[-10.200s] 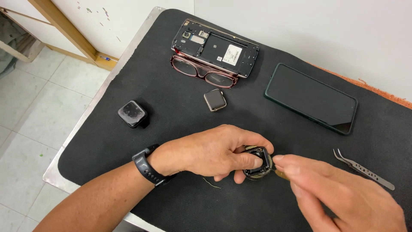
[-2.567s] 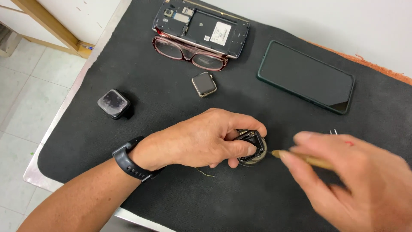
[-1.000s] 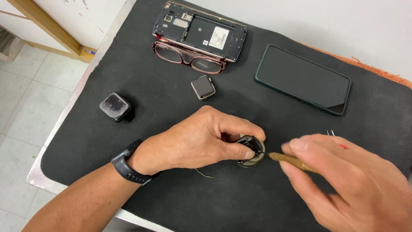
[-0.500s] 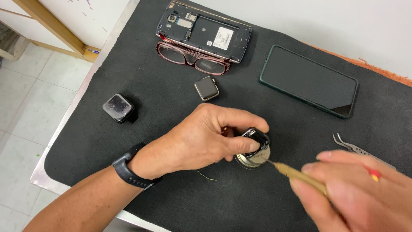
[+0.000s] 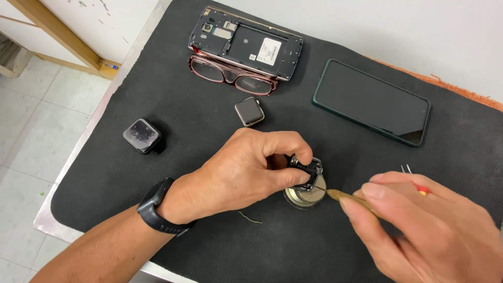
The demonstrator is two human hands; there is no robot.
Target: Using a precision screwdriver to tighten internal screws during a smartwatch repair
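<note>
My left hand [image 5: 246,170] grips a small black square watch case [image 5: 306,170] and holds it on top of a round metal tin [image 5: 305,195] on the black mat [image 5: 199,131]. My right hand [image 5: 429,230] pinches a thin brass-coloured pointed tool [image 5: 346,199], whose fine tip touches the case's lower right edge. A black watch sits on my left wrist [image 5: 160,209].
On the mat lie an opened phone body [image 5: 246,43], red-framed glasses [image 5: 230,77], a black phone with its screen up [image 5: 372,102], a small silver watch body [image 5: 249,111], a black watch body [image 5: 142,136], a bit of wire [image 5: 250,217] and tweezer tips [image 5: 406,169]. The mat's left edge borders a tiled floor.
The left hand has tilted the watch case up on the tin. The right hand drew back to the right, then brought the tool tip to the case again. The view shifted slightly.
</note>
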